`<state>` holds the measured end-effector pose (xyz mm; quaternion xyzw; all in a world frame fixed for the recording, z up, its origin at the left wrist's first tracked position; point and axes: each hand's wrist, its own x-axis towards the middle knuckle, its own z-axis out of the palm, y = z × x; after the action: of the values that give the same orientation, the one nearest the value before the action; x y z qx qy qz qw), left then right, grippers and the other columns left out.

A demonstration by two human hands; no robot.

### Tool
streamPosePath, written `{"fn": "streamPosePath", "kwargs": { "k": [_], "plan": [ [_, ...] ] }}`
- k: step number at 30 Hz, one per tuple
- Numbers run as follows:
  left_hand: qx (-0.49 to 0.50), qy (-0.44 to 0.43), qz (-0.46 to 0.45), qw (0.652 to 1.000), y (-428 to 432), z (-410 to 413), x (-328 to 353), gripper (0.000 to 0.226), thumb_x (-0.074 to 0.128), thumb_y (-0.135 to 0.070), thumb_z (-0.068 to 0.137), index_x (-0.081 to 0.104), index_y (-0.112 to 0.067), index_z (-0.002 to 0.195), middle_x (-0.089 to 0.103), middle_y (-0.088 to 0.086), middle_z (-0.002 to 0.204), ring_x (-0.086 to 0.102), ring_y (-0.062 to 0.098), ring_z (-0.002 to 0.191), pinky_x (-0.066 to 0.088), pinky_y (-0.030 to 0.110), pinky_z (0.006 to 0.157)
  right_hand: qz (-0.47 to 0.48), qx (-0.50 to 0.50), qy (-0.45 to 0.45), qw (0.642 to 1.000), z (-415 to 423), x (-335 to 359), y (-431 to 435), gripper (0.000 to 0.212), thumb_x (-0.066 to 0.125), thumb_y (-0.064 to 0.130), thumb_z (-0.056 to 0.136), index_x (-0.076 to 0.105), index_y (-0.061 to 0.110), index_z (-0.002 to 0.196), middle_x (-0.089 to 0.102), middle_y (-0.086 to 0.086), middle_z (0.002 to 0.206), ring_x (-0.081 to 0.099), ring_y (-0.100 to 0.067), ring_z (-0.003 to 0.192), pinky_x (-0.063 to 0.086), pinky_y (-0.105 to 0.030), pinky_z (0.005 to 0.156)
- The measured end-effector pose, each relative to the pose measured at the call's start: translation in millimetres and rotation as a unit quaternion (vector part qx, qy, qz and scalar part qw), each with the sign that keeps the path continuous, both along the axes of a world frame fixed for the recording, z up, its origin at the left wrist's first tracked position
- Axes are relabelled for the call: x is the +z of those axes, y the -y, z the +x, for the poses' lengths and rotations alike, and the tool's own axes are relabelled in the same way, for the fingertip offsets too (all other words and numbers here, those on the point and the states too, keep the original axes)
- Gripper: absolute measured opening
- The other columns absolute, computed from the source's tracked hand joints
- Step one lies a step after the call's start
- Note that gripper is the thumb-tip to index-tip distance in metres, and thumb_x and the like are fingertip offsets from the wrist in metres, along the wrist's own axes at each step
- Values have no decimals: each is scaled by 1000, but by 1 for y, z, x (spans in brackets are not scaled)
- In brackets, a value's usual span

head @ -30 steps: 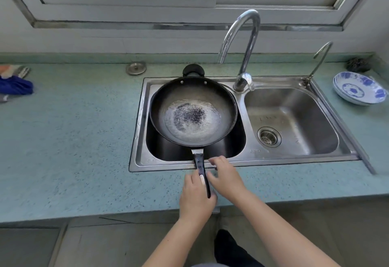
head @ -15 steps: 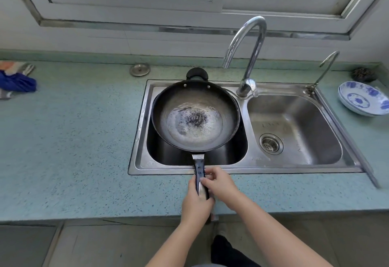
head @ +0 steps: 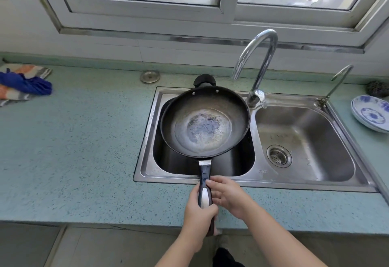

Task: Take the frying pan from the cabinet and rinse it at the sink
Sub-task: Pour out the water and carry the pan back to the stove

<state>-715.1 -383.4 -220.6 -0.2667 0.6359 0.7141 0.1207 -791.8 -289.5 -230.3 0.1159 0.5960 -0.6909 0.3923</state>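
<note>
A black frying pan [head: 205, 121] with a worn grey centre hangs over the left basin of the steel double sink [head: 311, 184]. Its dark handle with a white inlay points back toward me. My left hand [head: 199, 210] is wrapped around the handle's end. My right hand [head: 228, 196] rests against the handle from the right, fingertips touching it just above the left hand. The tall curved tap [head: 260, 60] stands behind the divider, its spout to the pan's upper right. No water is running.
The right basin [head: 303, 138] has a drain strainer. A small second tap [head: 339, 81] stands at the sink's back right corner. Blue-and-white plates [head: 371, 115] sit at far right. A blue cloth [head: 25, 84] lies far left. A metal sink plug [head: 149, 76] rests behind the sink.
The pan has tilted slightly, its handle now more upright in view. My right hand's fingers have loosened from the handle and spread. The camera has tipped up a little.
</note>
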Motion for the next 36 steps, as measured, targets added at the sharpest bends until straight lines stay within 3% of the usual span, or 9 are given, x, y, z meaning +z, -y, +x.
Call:
{"fn": "streamPosePath", "kwargs": {
  "k": [2, 5, 12, 14, 17, 22, 26, 31, 36],
  "plan": [
    [4, 0, 51, 999, 1, 0, 7, 56, 51, 8, 75, 52, -34, 114, 56, 5, 64, 47, 12, 41, 39, 21, 35, -34, -11, 12, 999, -1, 0, -1, 17, 57, 11, 90, 60, 4, 104, 69, -7, 87, 66, -19, 76, 54, -27, 69],
    [15, 0, 113, 993, 2, -1, 10, 61, 52, -1, 60, 53, -35, 110, 48, 4, 48, 38, 13, 31, 33, 16, 30, -76, -31, 19, 996, -3, 0, 1, 12, 53, 13, 91, 61, 6, 94, 69, -6, 82, 65, -19, 75, 51, -30, 74],
    [23, -23, 213, 977, 9, 2, 9, 66, 52, 0, 60, 54, -29, 119, 42, 6, 47, 33, 14, 28, 28, 14, 28, -146, -48, 79, 985, -7, -8, 12, 34, 43, 21, 94, 57, -1, 115, 71, -6, 101, 66, -19, 87, 50, -35, 81],
    [23, -32, 235, 971, 11, 4, 10, 67, 54, 0, 59, 55, -25, 121, 41, 6, 48, 32, 13, 28, 28, 14, 28, -171, -62, 98, 978, -9, -11, 16, 49, 57, 26, 84, 52, -3, 123, 68, -10, 108, 67, -20, 94, 55, -34, 78],
    [18, -44, 267, 963, 12, 6, 14, 75, 61, -7, 51, 53, -22, 124, 41, 6, 48, 32, 12, 27, 27, 12, 27, -239, -66, 116, 962, -10, -19, 18, 68, 89, 29, 52, 65, 0, 109, 72, -11, 103, 69, -23, 97, 58, -34, 77],
    [26, -68, 323, 944, 14, 7, 22, 83, 64, -9, 50, 49, -26, 129, 38, 5, 48, 33, 12, 23, 26, 10, 26, -313, -84, 123, 938, -9, -25, 26, 62, 95, 24, 41, 73, 5, 96, 72, -6, 83, 71, -21, 88, 58, -33, 75],
    [34, -77, 369, 926, 21, 11, 25, 86, 65, -7, 51, 45, -27, 133, 38, 4, 48, 35, 10, 23, 28, 10, 26, -301, -83, 114, 943, -13, -22, 33, 69, 96, 26, 36, 66, 6, 95, 70, -5, 77, 71, -20, 77, 58, -30, 73],
    [31, -34, 368, 929, 38, 11, 18, 76, 66, -8, 52, 51, -26, 124, 43, 3, 52, 43, 10, 34, 38, 16, 32, -298, -80, 98, 946, -12, -20, 47, 76, 96, 29, 32, 57, 5, 92, 69, -6, 72, 71, -20, 72, 58, -30, 71],
    [-62, 33, 218, 973, 68, 4, 21, 47, 59, -11, 56, 57, -14, 102, 56, 6, 59, 60, 17, 52, 45, 22, 47, -272, -53, 61, 959, -12, -14, 55, 77, 95, 33, 32, 53, 1, 88, 68, -9, 69, 69, -22, 67, 58, -32, 60]
  ]
}}
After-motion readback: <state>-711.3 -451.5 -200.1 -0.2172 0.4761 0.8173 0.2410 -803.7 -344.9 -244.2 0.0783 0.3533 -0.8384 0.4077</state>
